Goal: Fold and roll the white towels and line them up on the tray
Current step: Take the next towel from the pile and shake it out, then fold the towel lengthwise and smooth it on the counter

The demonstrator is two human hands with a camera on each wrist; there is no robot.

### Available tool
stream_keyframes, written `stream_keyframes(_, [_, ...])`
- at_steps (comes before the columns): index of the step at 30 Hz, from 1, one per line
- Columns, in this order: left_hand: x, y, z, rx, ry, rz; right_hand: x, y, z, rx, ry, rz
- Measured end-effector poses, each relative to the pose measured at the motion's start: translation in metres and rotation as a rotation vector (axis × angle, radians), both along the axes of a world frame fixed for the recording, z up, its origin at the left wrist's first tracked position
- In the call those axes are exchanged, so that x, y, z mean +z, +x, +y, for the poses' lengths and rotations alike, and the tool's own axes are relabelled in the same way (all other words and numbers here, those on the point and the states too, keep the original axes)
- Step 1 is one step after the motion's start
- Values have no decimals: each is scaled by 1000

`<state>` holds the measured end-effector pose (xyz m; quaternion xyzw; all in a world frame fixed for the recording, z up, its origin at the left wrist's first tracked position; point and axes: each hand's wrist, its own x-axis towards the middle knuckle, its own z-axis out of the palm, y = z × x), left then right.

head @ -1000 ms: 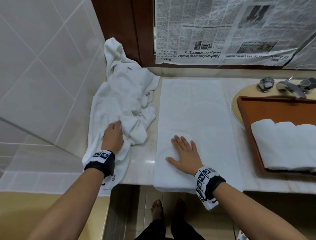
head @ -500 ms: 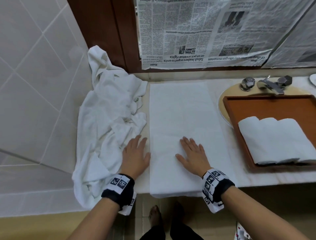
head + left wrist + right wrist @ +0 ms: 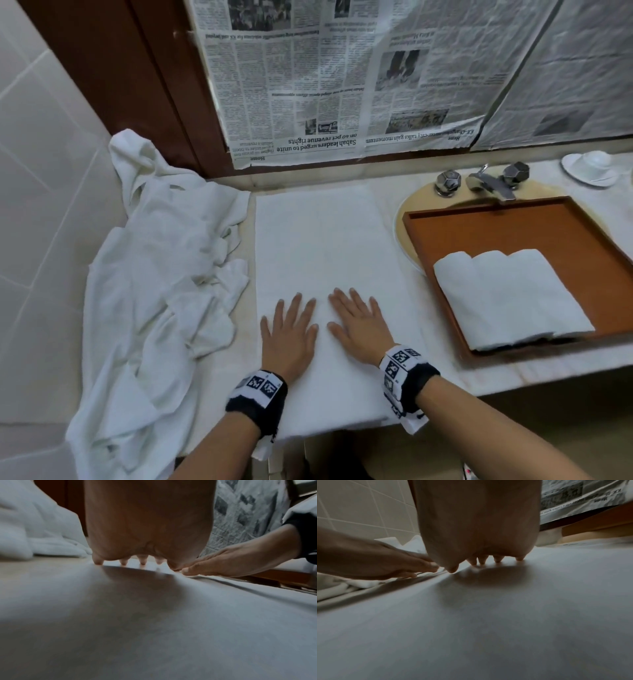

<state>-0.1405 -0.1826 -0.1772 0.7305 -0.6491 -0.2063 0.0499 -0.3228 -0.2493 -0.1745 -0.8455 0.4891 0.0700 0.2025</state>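
A bathroom: tiled wall [image 3: 44, 171], marble counter [image 3: 548, 370], basin with chrome taps [image 3: 486, 180].

The left hand [image 3: 289, 337] has left the crumpled towel pile [image 3: 161, 274] near the counter's left edge and now lies flat on the spread towel [image 3: 325, 240], just beside the right hand [image 3: 359, 325].

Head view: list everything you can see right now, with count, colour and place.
flat towel: one, white, spread on the counter, centre
towel heap: one, white, crumpled, left of the flat towel
rolled towels: three, white, side by side in the tray
tray: one, brown, over the sink
counter: one, pale marble
tap: one, silver, behind the tray
saucer: one, white, far right
newspaper: sheets, grey, on the back wall
left hand: flat on the flat towel
right hand: flat beside it
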Motion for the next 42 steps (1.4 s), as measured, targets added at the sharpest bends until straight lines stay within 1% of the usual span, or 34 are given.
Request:
stream_keyframes(3, [-11, 0, -8, 54, -10, -30, -3, -12, -17, -10, -1, 33])
stream_keyframes(7, [-22, 9, 5, 100, -4, -58, -6, -49, -30, -120, -2, 63])
stream_keyframes(11, [-20, 10, 35, 131, 11, -51, -2, -69, -21, -143, 51, 94])
stream_keyframes(13, [-14, 12, 38, 131, 33, -44, 3, -72, -20, -150, 69, 87])
stream_keyframes(14, [-9, 12, 33, 140, 34, -31, 6, -73, -22, -171, 73, 68])
stream_keyframes(16, [3, 11, 16, 157, -18, 7, 12, -71, -32, -219, 57, 5])
stream_keyframes(18, [13, 4, -7, 97, -92, 0, 14, -67, -46, -218, 33, -32])
stream_keyframes(20, [14, -8, -29, 4, -106, -15, 14, -60, -60, -155, 28, -33])
stream_keyframes(23, [-3, -18, -55, -113, -37, -73, 6, -50, -75, -53, 24, -8])
stream_keyframes(25, [-10, -15, -64, -141, 35, -125, 0, -51, -82, -40, 20, 28])
stream_keyframes(29, [-10, 0, -78, -51, 67, -145, 1, -58, -99, -185, 12, 69])
stream_keyframes(31, [-3, 2, -109, -43, 86, -131, 3, -55, -108, -262, 12, 46])
stream_keyframes(33, [8, -3, -157, -38, 77, -100, 4, -50, -117, -349, -56, 51])
stream_keyframes(34, [13, -7, -182, -45, 41, -69, 4, -47, -120, -396, -109, 40])
stream_keyframes(36, [18, -20, -230, -101, -17, -24, 1, -44, -126, -445, -201, 36])
stream_keyframes(39, [20, -46, -296, -211, -5, 12, 0, -46, -135, -506, -322, -19])
stream_keyframes(42, [15, -65, -342, -292, 3, 114, -1, -44, -143, -583, -334, -29])
